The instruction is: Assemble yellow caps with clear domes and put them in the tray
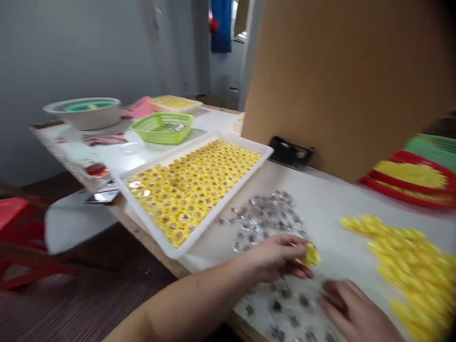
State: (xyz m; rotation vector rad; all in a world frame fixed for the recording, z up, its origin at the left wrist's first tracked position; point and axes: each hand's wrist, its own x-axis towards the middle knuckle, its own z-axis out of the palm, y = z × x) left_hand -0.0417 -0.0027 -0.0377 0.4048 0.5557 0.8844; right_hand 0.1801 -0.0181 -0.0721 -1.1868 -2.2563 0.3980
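My left hand (283,259) pinches a small yellow flower-shaped plastic piece (311,255) between thumb and fingertips, just above the white tabletop. My right hand (351,308) is low in the view, blurred, its thumb and fingers curled together beside scattered clear pieces with dark centres (285,304). Whatever its fingertips hold, if anything, cannot be made out. Beyond my left hand lies a loose heap of similar clear, shiny pieces (267,213). To the right spreads a pile of yellow pieces (416,266), smeared by motion.
A white tray (235,205) packed with rows of yellow pieces with dark centres sits left of the heap. Behind it are a green basket (160,135), a whitish basin (92,118) and a black tape dispenser (290,152). A cardboard sheet (331,85) stands upright; red trays (409,190) sit far right.
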